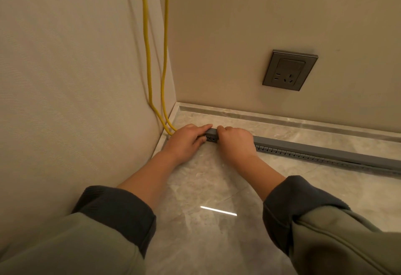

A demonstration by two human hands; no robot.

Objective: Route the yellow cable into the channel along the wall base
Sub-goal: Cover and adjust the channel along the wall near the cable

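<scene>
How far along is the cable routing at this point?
Done: the gray channel lies along the wall base, and the yellow cable hangs down to its left end. In hand: left hand and right hand hold that end. Remaining: seating the cable; any cable inside is hidden.

left hand (186, 139), right hand (236, 142), holding channel (325, 152)
</scene>
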